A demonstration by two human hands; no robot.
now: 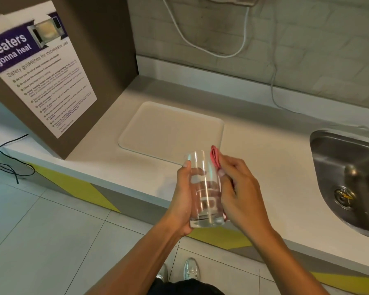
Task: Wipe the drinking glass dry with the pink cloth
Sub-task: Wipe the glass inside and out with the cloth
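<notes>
At the front edge of a pale kitchen counter [254, 167], I am holding a clear drinking glass [205, 188] upright in the air, just in front of the beige tray [170, 130] that is lying flat on the worktop. My left hand [182, 199] is wrapping around the glass's left side and base, thumb lying up along its wall near the rim, fingers curling closed behind it. My right hand [239, 188] is pressing against the glass's right side, its fingers closing on a folded pink cloth [215, 156]; a tuft of the cloth is sticking up above my fingertips just beside the rim, and a sliver is showing below my palm near the base. How much of the cloth is touching the glass I cannot tell, since my hand is covering it.

To the right of the tray, well apart from it, a steel sink [347, 177] is sitting sunk into the counter. To the tray's left, a brown cabinet panel is carrying a microwave safety poster [41, 71]. Behind the tray, a white cable [211, 47] is looping down the tiled wall. Below the glass, my shoes [191, 269] are standing on the grey floor tiles.
</notes>
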